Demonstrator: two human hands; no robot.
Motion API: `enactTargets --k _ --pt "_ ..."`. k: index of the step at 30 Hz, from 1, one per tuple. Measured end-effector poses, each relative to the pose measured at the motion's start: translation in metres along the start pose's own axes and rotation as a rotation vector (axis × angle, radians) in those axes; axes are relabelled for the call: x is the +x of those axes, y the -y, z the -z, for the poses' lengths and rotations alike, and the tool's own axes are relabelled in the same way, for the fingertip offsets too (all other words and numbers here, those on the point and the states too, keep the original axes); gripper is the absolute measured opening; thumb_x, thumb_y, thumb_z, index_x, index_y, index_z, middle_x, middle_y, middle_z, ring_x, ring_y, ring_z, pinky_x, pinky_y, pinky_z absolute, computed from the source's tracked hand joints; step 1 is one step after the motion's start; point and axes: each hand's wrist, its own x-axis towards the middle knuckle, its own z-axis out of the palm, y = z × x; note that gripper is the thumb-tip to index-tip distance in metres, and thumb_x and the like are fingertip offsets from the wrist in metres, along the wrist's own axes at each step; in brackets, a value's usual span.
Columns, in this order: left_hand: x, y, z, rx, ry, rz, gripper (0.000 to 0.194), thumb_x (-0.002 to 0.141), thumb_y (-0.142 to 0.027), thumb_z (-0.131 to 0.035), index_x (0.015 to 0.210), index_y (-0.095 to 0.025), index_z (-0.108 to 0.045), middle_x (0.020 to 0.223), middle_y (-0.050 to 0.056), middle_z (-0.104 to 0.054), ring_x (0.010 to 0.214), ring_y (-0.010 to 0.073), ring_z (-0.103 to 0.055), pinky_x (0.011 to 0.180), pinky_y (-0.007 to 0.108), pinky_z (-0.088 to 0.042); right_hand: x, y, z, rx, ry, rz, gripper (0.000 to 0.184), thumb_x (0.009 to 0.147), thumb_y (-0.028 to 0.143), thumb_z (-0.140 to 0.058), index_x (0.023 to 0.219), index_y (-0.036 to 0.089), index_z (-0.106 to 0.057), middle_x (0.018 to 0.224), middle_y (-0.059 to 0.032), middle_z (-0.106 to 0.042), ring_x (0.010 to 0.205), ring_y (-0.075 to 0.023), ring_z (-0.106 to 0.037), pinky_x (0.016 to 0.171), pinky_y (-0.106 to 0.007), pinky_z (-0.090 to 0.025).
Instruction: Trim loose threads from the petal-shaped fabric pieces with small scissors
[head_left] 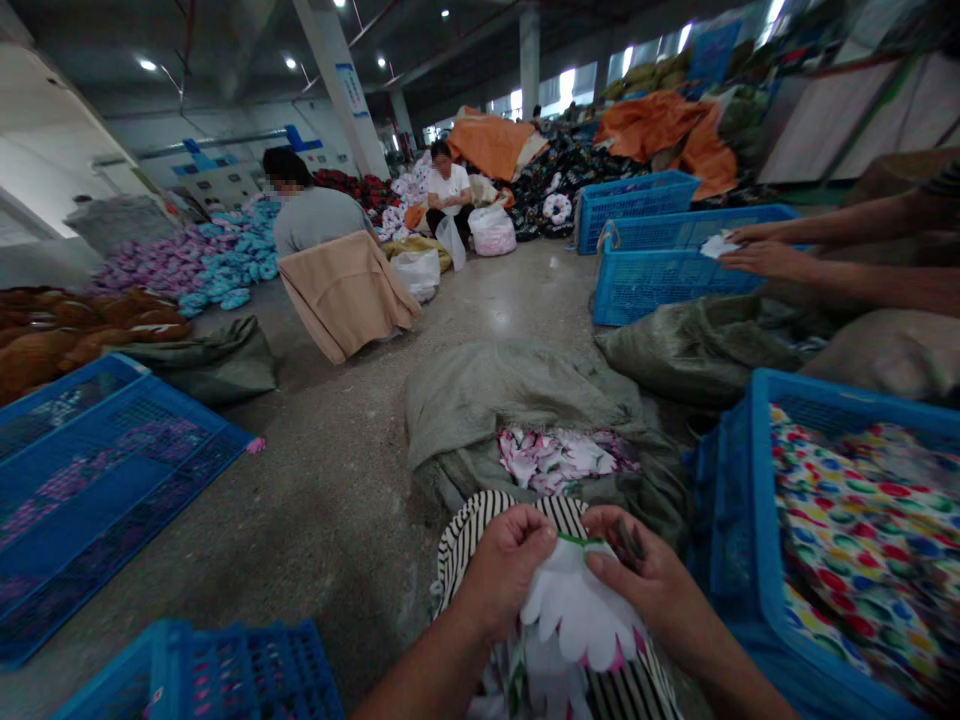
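Observation:
A white fabric piece with scalloped, petal-like edges [581,612] is held low in the middle, over my lap. My left hand [504,565] pinches its upper left edge, fingers closed. On the upper right edge my right hand [651,578] grips it too and seems to hold a small dark tool, which I cannot make out. Under both hands lies black-and-white striped cloth [480,525]. Just beyond, an open grey-green sack [517,400] holds several pink-and-white floral fabric pieces [559,458].
A blue crate [739,500] of multicoloured dotted fabric stands at my right; blue crates [97,480] lie at left and front left [217,675]. A co-worker's hands [757,250] reach over blue crates at far right. Two seated people work further back among fabric piles.

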Motion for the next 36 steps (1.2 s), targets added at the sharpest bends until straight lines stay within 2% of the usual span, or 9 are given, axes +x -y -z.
enactTargets --k 2,8,10,14,16,21,28,32,36 --pt "0.000 0.004 -0.001 -0.030 -0.002 -0.044 0.022 0.072 -0.035 -0.055 0.073 -0.017 -0.044 0.059 -0.006 -0.041 0.050 0.0059 -0.033 0.048 0.018 -0.027 0.000 -0.002 0.002 0.085 0.004 -0.091 0.030 0.062 0.037 -0.068 0.081 0.017 -0.057 0.068 0.0006 -0.058 0.058 -0.0127 -0.050 0.052 -0.023 -0.039" --pt "-0.001 0.005 -0.001 0.272 -0.159 -0.280 0.017 0.082 -0.029 -0.042 0.071 -0.017 -0.045 0.063 -0.004 -0.041 0.059 0.0080 -0.037 0.054 0.019 -0.030 -0.006 -0.005 -0.003 0.313 0.021 -0.222 0.031 0.065 0.045 -0.067 0.068 0.017 -0.052 0.051 0.0066 -0.043 0.040 -0.0052 -0.033 0.036 -0.017 -0.024" --pt "-0.001 0.003 -0.001 0.179 -0.139 -0.245 0.018 0.081 -0.034 -0.045 0.074 -0.017 -0.045 0.062 -0.004 -0.042 0.056 0.0076 -0.037 0.052 0.019 -0.030 -0.007 -0.005 -0.005 0.362 0.025 -0.215 0.031 0.065 0.044 -0.067 0.070 0.017 -0.052 0.051 0.0063 -0.044 0.040 -0.0053 -0.033 0.036 -0.018 -0.024" --pt "-0.003 -0.001 0.003 -0.059 0.118 -0.095 0.039 0.067 -0.045 -0.063 0.087 -0.014 -0.050 0.065 -0.003 -0.049 0.057 0.0080 -0.043 0.053 0.019 -0.032 -0.006 -0.007 -0.003 0.345 0.001 -0.172 0.030 0.066 0.041 -0.068 0.069 0.016 -0.052 0.052 0.0054 -0.045 0.044 -0.0058 -0.037 0.040 -0.017 -0.028" --pt "-0.005 -0.001 0.003 -0.132 0.180 -0.025 0.038 0.063 -0.042 -0.067 0.082 -0.012 -0.053 0.066 -0.001 -0.051 0.057 0.0082 -0.045 0.055 0.019 -0.033 -0.006 -0.009 -0.002 0.311 0.014 -0.167 0.029 0.067 0.041 -0.068 0.068 0.016 -0.052 0.051 0.0055 -0.045 0.043 -0.0056 -0.037 0.040 -0.017 -0.026" --pt "-0.009 0.002 -0.002 -0.140 0.044 0.036 0.024 0.065 -0.034 -0.065 0.073 -0.012 -0.056 0.058 -0.002 -0.050 0.048 0.0068 -0.040 0.048 0.020 -0.030 -0.006 -0.010 -0.003 0.240 0.017 -0.135 0.032 0.066 0.043 -0.067 0.066 0.016 -0.051 0.052 0.0052 -0.045 0.044 -0.0064 -0.036 0.040 -0.019 -0.027" --pt "-0.012 -0.006 0.007 0.122 0.010 -0.231 0.014 0.073 -0.028 -0.057 0.077 -0.014 -0.057 0.067 -0.002 -0.051 0.061 0.0082 -0.043 0.056 0.019 -0.033 -0.007 0.003 0.001 0.092 -0.015 -0.103 0.032 0.062 0.045 -0.069 0.066 0.017 -0.054 0.050 0.0061 -0.042 0.043 -0.0062 -0.031 0.042 -0.021 -0.023" --pt "-0.017 -0.015 0.008 0.276 0.106 -0.188 0.030 0.065 -0.026 -0.066 0.091 -0.014 -0.057 0.071 -0.001 -0.054 0.062 0.0086 -0.044 0.057 0.019 -0.034 -0.008 0.009 0.001 0.066 0.012 0.017 0.024 0.066 0.039 -0.068 0.065 0.017 -0.058 0.055 0.0036 -0.049 0.053 -0.0100 -0.041 0.049 -0.022 -0.032" --pt "-0.018 -0.016 0.004 0.148 0.063 -0.183 0.041 0.062 -0.027 -0.069 0.097 -0.014 -0.052 0.073 -0.001 -0.052 0.060 0.0079 -0.043 0.055 0.019 -0.034 -0.008 0.008 0.001 0.076 0.029 0.085 0.018 0.069 0.035 -0.066 0.066 0.018 -0.059 0.058 0.0036 -0.049 0.054 -0.0097 -0.041 0.050 -0.021 -0.033"
